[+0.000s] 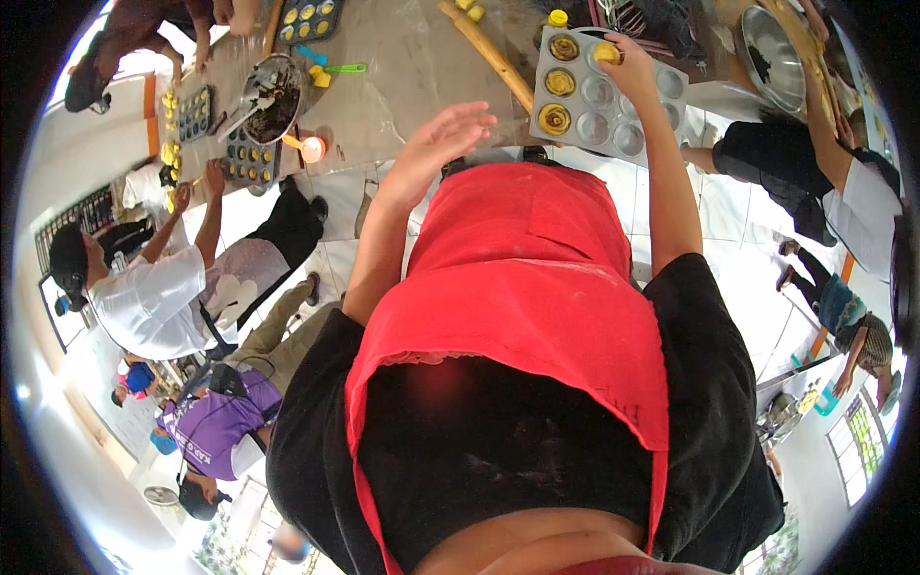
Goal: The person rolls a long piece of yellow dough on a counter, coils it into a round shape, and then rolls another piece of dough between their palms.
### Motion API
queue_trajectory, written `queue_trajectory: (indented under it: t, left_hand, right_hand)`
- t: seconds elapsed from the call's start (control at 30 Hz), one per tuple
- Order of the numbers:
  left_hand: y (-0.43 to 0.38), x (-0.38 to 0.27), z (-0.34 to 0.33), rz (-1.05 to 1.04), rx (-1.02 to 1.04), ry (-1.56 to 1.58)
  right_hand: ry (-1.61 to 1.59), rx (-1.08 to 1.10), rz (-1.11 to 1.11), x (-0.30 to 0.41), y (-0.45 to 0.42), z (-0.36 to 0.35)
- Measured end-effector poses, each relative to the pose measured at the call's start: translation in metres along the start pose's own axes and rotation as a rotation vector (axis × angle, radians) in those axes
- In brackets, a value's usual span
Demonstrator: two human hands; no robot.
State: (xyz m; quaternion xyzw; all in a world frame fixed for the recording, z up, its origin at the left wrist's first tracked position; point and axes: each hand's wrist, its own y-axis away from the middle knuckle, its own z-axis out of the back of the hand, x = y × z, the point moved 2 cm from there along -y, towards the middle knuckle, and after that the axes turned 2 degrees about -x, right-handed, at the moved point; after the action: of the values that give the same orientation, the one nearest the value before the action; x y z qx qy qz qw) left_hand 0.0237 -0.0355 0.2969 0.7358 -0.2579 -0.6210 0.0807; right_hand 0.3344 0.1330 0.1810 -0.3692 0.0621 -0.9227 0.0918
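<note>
A grey metal muffin tin (611, 126) lies at the table's near edge on the right. Several of its cups hold coiled yellow dough rolls with dark filling, such as one roll (555, 118) in the nearest left cup; other cups are bare. At the tin's far side, my right hand (627, 65) has its fingers on a yellow dough piece (606, 53) at a cup; whether it grips or presses it is hard to tell. My left hand (451, 134) hovers near the table edge, fingers extended, holding nothing. A wooden rolling pin (496, 57) lies slanting left of the tin.
On the left stand a bowl of dark filling (272, 100), an orange measuring cup (312, 149), a green-handled utensil (346, 68) and a filled muffin tin (251, 162). A yellow-capped bottle (558, 19) and a large metal bowl (773, 61) are right. Co-workers stand at both sides.
</note>
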Motion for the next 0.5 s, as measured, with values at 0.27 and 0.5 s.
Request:
queue_trajectory:
  t: [0.27, 0.5]
  left_hand:
    - [0.007, 0.010, -0.009, 0.015, -0.104, 0.065]
    - [0.009, 0.008, -0.015, 0.014, -0.118, 0.100]
  right_hand:
    - [-0.041, 0.121, 0.030, -0.027, -0.006, -0.012]
    - [-0.003, 0.194, -0.045, -0.027, -0.007, -0.015]
